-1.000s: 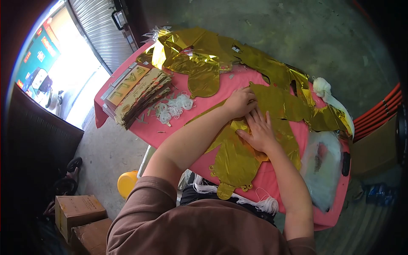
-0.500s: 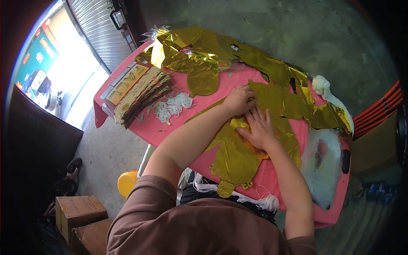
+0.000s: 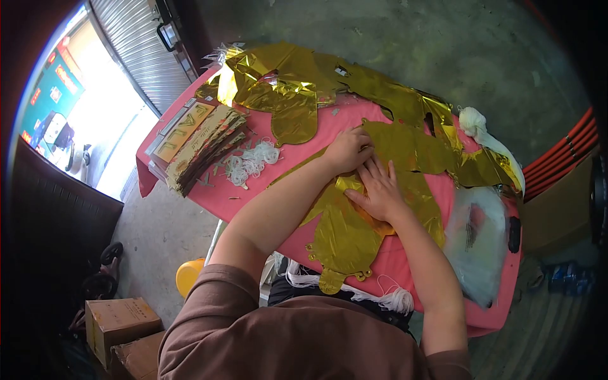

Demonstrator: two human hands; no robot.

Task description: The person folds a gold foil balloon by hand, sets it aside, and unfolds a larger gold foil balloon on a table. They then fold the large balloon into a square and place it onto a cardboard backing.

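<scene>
A flat gold foil balloon [image 3: 347, 239] lies across the pink-covered table in front of me. On its upper part my left hand [image 3: 348, 150] rests with the fingers curled in, seemingly pinching the foil; the fingertips are partly hidden. Just right of it and touching it, my right hand [image 3: 379, 190] lies flat on the foil with the fingers stretched out. Folds and shine show in the foil beside the right thumb. More gold foil balloons [image 3: 296, 120] are spread along the far side of the table.
On the pink tablecloth [image 3: 212, 201] at left are a stack of printed cards [image 3: 206, 139] and coiled white string [image 3: 252, 161]. A clear plastic bag [image 3: 475, 247] lies at right, near bundled white thread [image 3: 472, 121]. White thread [image 3: 398, 300] hangs at the near edge. Cardboard boxes [image 3: 122, 324] stand on the floor.
The whole view has shifted slightly, with the table a little further left. Both hands keep nearly the same place on the foil.
</scene>
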